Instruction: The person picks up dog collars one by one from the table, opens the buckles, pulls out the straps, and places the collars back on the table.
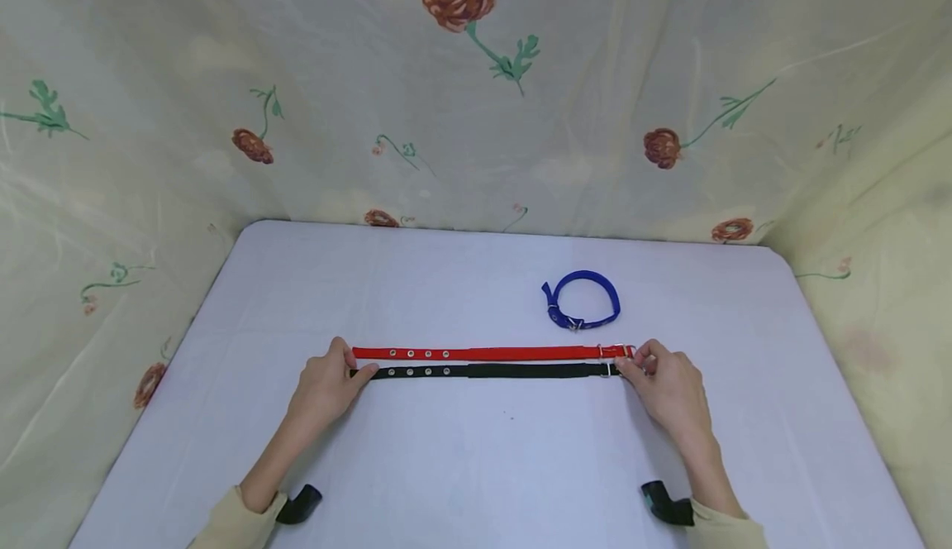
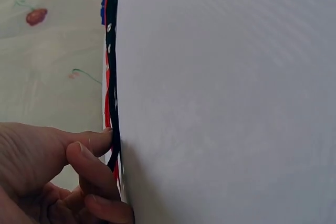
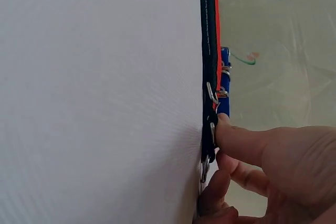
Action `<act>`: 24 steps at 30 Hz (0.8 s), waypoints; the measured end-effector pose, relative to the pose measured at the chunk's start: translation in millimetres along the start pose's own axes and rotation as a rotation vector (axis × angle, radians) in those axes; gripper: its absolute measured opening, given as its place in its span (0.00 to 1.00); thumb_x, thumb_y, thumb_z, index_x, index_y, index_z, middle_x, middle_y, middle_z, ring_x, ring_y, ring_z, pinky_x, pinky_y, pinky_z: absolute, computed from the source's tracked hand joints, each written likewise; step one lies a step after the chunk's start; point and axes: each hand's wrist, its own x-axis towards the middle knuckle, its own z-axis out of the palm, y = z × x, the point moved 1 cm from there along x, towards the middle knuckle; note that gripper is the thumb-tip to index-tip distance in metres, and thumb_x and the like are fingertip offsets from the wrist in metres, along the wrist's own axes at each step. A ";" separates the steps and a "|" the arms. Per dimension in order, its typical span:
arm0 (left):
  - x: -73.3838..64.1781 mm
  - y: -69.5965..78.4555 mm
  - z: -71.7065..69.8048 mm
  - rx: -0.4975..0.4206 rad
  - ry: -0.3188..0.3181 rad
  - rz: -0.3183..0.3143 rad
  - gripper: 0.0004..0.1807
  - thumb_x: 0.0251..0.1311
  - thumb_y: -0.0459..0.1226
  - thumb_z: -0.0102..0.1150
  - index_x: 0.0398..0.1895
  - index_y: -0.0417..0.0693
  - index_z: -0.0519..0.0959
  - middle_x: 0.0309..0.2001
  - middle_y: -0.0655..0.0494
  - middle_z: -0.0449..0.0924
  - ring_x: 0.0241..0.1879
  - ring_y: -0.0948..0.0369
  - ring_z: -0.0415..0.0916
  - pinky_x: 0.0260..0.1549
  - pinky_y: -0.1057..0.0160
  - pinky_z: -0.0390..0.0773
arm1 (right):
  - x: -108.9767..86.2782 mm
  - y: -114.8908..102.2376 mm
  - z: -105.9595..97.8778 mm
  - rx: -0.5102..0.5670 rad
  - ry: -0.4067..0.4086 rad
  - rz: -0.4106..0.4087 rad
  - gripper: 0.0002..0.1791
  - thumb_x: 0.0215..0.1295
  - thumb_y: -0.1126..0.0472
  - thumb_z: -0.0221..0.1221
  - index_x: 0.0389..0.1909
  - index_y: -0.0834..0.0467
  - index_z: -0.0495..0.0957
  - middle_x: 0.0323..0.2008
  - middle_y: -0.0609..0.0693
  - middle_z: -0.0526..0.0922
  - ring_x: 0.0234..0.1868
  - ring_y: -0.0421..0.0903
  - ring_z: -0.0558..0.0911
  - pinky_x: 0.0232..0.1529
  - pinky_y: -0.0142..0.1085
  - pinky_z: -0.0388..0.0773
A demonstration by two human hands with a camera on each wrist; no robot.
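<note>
Two strap collars with buckles lie stretched side by side across the white table, a red collar behind a black collar. Metal eyelets line their left parts, and metal buckles and rings sit at the right. My left hand pinches the black collar's left end with the thumb, its fingers curled by the red tip. At the other end, my right hand grips the black collar near its buckle. Its fingers partly hide both buckle ends. Behind them a blue collar is fastened in a loop.
The white table has rounded far corners. A flower-printed curtain hangs behind it and along both sides. Black angled pieces, one at the left wrist and one at the right wrist, project inward from the sleeves.
</note>
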 end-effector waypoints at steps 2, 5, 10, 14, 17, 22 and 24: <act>0.0 -0.1 0.6 -0.005 0.001 0.002 0.17 0.70 0.41 0.71 0.41 0.41 0.72 0.18 0.54 0.68 0.17 0.61 0.64 0.19 0.68 0.62 | -0.4 0.7 1.0 -0.002 -0.001 -0.009 0.16 0.75 0.52 0.66 0.39 0.61 0.77 0.26 0.55 0.76 0.33 0.52 0.72 0.29 0.38 0.64; -0.1 0.2 1.4 -0.015 -0.002 0.003 0.15 0.71 0.41 0.70 0.40 0.41 0.73 0.18 0.54 0.70 0.18 0.61 0.65 0.19 0.68 0.63 | -1.3 1.5 2.9 0.002 0.003 -0.013 0.15 0.75 0.53 0.66 0.38 0.61 0.78 0.25 0.54 0.77 0.32 0.51 0.73 0.29 0.38 0.64; 0.3 1.5 3.7 -0.022 -0.009 0.016 0.13 0.71 0.39 0.69 0.40 0.41 0.74 0.17 0.54 0.73 0.17 0.61 0.67 0.19 0.67 0.64 | -2.8 2.0 3.8 0.005 0.005 -0.010 0.15 0.75 0.53 0.66 0.38 0.61 0.78 0.25 0.54 0.77 0.31 0.51 0.73 0.29 0.38 0.64; 1.0 5.4 6.8 -0.031 0.014 0.049 0.10 0.71 0.36 0.66 0.40 0.42 0.75 0.16 0.55 0.74 0.16 0.62 0.68 0.18 0.67 0.63 | -3.0 1.1 1.6 0.011 -0.003 -0.008 0.17 0.76 0.52 0.65 0.38 0.63 0.79 0.26 0.55 0.78 0.31 0.51 0.73 0.29 0.37 0.65; 1.7 13.8 9.2 -0.054 0.025 0.086 0.09 0.72 0.36 0.66 0.41 0.43 0.74 0.17 0.57 0.76 0.17 0.63 0.69 0.18 0.68 0.64 | -2.0 1.0 -2.0 0.017 -0.018 -0.001 0.20 0.79 0.49 0.62 0.41 0.65 0.81 0.28 0.56 0.80 0.32 0.51 0.75 0.30 0.37 0.67; 4.1 40.0 11.3 -0.154 0.005 0.149 0.12 0.73 0.40 0.66 0.46 0.45 0.73 0.20 0.55 0.83 0.18 0.63 0.71 0.20 0.68 0.65 | 1.7 -3.0 -11.9 0.029 -0.011 0.017 0.25 0.82 0.45 0.57 0.45 0.65 0.82 0.31 0.58 0.83 0.33 0.51 0.77 0.31 0.37 0.69; 7.5 51.9 13.2 -0.204 -0.021 0.169 0.13 0.73 0.41 0.66 0.48 0.45 0.73 0.23 0.52 0.86 0.17 0.62 0.71 0.19 0.68 0.66 | 4.7 -6.1 -16.3 0.035 0.009 0.017 0.24 0.82 0.44 0.57 0.46 0.65 0.81 0.32 0.59 0.84 0.32 0.51 0.77 0.30 0.37 0.69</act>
